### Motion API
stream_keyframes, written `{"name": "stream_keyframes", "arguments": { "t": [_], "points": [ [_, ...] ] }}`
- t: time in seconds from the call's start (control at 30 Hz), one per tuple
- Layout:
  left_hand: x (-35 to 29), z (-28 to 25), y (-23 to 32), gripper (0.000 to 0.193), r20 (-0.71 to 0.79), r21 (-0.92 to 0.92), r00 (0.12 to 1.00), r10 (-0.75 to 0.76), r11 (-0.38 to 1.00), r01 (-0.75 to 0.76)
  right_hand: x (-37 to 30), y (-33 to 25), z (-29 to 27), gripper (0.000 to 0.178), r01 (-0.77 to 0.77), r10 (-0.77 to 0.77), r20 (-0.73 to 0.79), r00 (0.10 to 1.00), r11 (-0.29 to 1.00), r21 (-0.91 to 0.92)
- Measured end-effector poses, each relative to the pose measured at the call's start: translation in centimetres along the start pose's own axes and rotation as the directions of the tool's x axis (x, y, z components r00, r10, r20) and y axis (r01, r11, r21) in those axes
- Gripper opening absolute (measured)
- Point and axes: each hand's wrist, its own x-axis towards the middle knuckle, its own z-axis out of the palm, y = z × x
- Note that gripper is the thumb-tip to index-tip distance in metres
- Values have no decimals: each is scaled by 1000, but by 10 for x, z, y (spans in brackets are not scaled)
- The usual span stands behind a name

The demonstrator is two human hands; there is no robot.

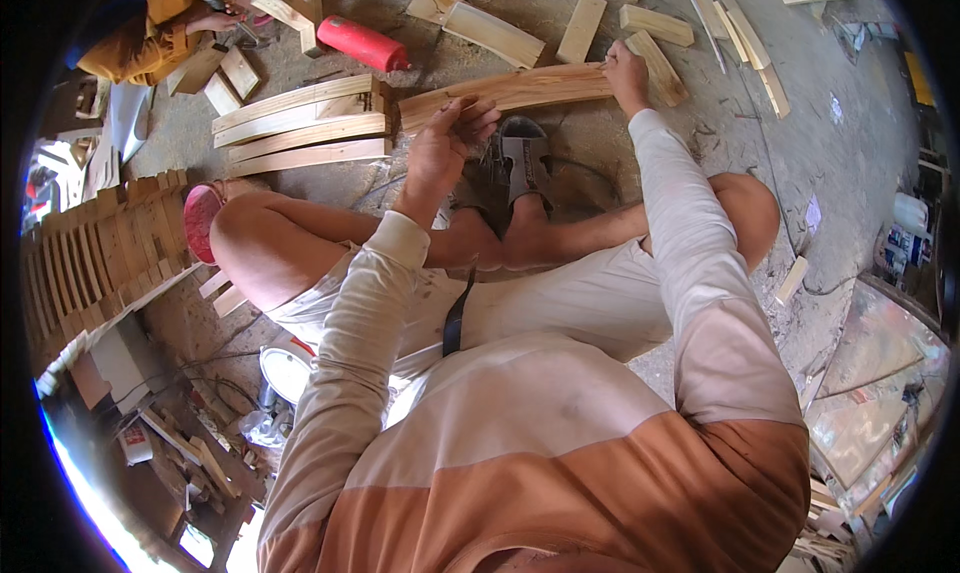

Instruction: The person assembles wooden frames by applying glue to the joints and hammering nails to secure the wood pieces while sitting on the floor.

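I sit on the concrete floor with knees apart and sandalled feet (520,158) together. A long, slightly curved wooden slat (520,86) lies across in front of my feet. My left hand (448,143) grips its left part, fingers curled over the near edge. My right hand (627,73) holds the slat's right end, beside a short wooden block (660,68).
A stack of similar slats (300,128) lies left of the held one. A red cylinder (362,43) rests behind it. Loose boards (490,28) scatter the far floor. Another person in an orange top (160,23) works on a wooden piece at top left. Stacked slats (110,243) sit at my left.
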Motion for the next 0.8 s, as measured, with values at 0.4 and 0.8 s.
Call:
{"name": "stream_keyframes", "arguments": {
  "t": [0.4, 0.8],
  "points": [
    [-2, 4, 1, 33, 66, -51, 998, 17, 999, -14, -5, -56, -6, 19, -66, 152, 184, 971, 913, -402],
    [7, -14, -18, 36, 103, 532, 968, 227, 810, -247, -75, -230, -34, 37, -584, -125, 726, 676, 510, 631]
  ]
}}
